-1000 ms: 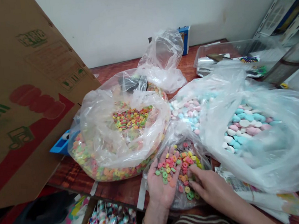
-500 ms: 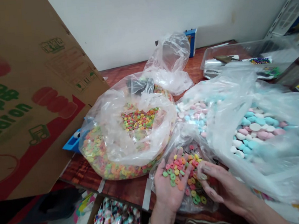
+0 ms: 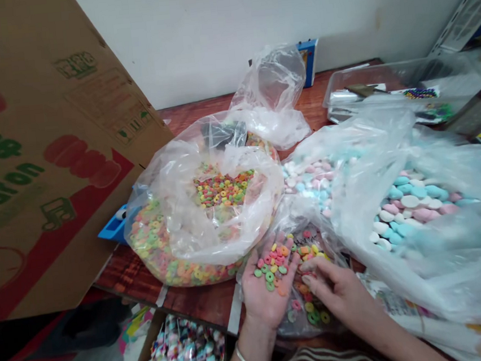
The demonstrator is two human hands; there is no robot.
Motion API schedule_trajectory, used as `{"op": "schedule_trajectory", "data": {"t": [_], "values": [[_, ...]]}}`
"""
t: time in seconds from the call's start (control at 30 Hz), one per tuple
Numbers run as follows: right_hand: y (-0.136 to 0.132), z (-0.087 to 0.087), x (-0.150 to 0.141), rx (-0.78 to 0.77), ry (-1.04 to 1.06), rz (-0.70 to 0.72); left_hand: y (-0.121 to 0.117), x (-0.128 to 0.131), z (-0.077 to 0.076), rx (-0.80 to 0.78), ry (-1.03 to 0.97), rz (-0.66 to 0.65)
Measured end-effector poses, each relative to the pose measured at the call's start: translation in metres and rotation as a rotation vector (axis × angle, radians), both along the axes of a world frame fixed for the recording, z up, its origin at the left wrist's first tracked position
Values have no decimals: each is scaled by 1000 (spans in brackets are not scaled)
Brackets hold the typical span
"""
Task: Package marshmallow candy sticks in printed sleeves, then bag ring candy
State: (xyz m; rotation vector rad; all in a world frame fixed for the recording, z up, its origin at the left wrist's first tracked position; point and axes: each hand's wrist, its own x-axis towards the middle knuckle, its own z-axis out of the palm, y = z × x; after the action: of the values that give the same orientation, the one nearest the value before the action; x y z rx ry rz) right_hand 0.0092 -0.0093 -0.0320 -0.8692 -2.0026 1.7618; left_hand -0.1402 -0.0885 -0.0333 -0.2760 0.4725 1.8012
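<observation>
My left hand (image 3: 265, 297) lies palm up, with several pink, orange, yellow and green ring candies (image 3: 273, 259) resting on its palm and fingers. Beside it, my right hand (image 3: 333, 285) points down with its fingers drawn together over more ring candies (image 3: 311, 307) in a small clear plastic bag (image 3: 297, 329). What its fingertips hold, if anything, is hidden. Behind both hands stands a large open clear bag (image 3: 171, 210) full of the same small rings.
To the right, a big plastic bag (image 3: 457, 273) holds pink, white and blue candies (image 3: 410, 201). A cardboard box (image 3: 62, 180) rises at left. Wrapped candy skewers (image 3: 181, 356) fill a box below the table edge. A clear bin (image 3: 400, 74) sits at back right.
My right hand has moved left and down, bringing its fingers onto the rings in the small bag. My left hand has shifted slightly left with its ring candies still on the palm.
</observation>
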Motion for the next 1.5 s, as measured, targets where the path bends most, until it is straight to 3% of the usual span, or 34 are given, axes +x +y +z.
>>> {"op": "schedule_trajectory", "data": {"t": [0.07,0.17,0.43,0.57,0.67,0.73,0.87,1.03,1.17,1.23,1.27,1.4,1.43,1.5], "values": [[-3,3,-5,182,-98,19,3,4,2,-13,6,-21],[-7,7,-13,236,-187,45,8,12,3,-7,1,-43],[3,3,-4,-110,72,-21,9,9,6,-29,-57,-54],[6,0,3,72,1,-80,9,9,4,-117,-44,-108],[5,1,4,200,-37,-92,6,17,2,-178,111,-178],[4,2,4,204,-22,-78,2,22,3,-174,245,-218],[4,1,3,-20,91,-28,0,27,4,-186,342,-262],[7,-3,7,-678,292,-112,7,20,6,-253,315,-197],[7,3,14,-845,315,-24,8,10,11,-298,302,-109],[3,5,13,-777,228,59,8,6,14,-312,290,-79],[0,6,12,-670,164,118,8,4,16,-321,272,-68],[-18,2,2,156,-180,337,8,0,18,-334,163,-25],[-23,0,0,313,-254,367,8,0,17,-330,140,-18],[-30,-6,-4,458,-342,403,8,-1,15,-316,109,-22]]}}
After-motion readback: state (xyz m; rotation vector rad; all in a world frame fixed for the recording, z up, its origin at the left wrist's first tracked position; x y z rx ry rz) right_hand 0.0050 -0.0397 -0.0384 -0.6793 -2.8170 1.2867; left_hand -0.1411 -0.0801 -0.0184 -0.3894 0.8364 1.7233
